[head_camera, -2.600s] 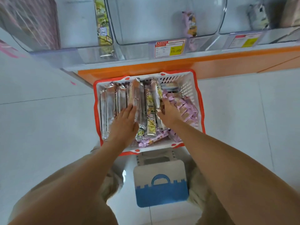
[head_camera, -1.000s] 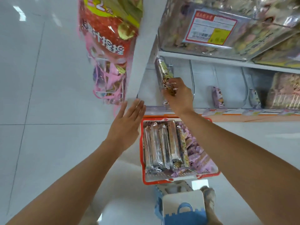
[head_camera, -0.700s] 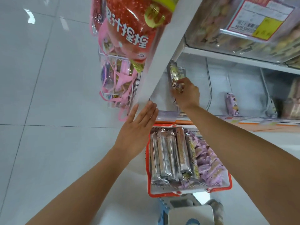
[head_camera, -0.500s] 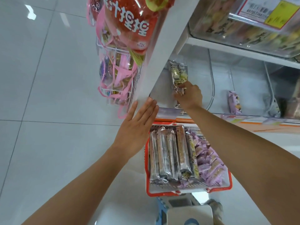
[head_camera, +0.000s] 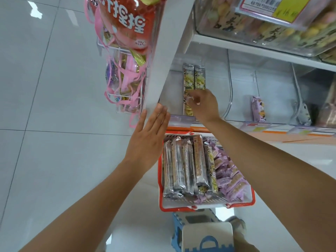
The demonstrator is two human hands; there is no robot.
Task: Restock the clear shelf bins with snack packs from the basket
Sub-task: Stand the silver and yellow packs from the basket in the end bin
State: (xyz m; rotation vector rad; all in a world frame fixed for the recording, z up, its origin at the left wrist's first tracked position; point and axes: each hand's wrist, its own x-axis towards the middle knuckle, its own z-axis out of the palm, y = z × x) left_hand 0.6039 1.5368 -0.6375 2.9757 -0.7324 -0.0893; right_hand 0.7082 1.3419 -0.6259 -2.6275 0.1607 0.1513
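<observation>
Right hand (head_camera: 204,106) reaches into the clear bin (head_camera: 179,118) just right of the white post (head_camera: 163,51). Its fingers (head_camera: 193,100) are curled onto the lower part of two yellow packs (head_camera: 194,79), gripping them. The yellow packs stand upright side by side, touching each other, near the bin's left wall close to the post. The hand hides the lower half of the right one.

Left hand (head_camera: 148,140) is flat, fingers straight and together, with the fingertips touching the post's bottom end. It holds nothing.

Under the post's end and a little to the right is the red basket (head_camera: 161,197). Silver packs (head_camera: 180,168) lie in a row along the side of the basket nearer the post, and purple packs (head_camera: 231,180) are heaped on the far side. The right forearm crosses above the basket's far right corner and hides part of the shelf edge there.

Left of the post hangs a red bag (head_camera: 125,20), and below it a wire rack (head_camera: 127,99) tangled with pink ribbons. Further right of the post, past the first bin, a second bin (head_camera: 230,99) holds one lone pack (head_camera: 258,109), purple and upright. On the shelf above, right of the post, a top bin (head_camera: 236,33) full of mixed sweets carries a price tag (head_camera: 272,8). Lowest in view, below the basket, is a blue and white stool (head_camera: 207,237).
</observation>
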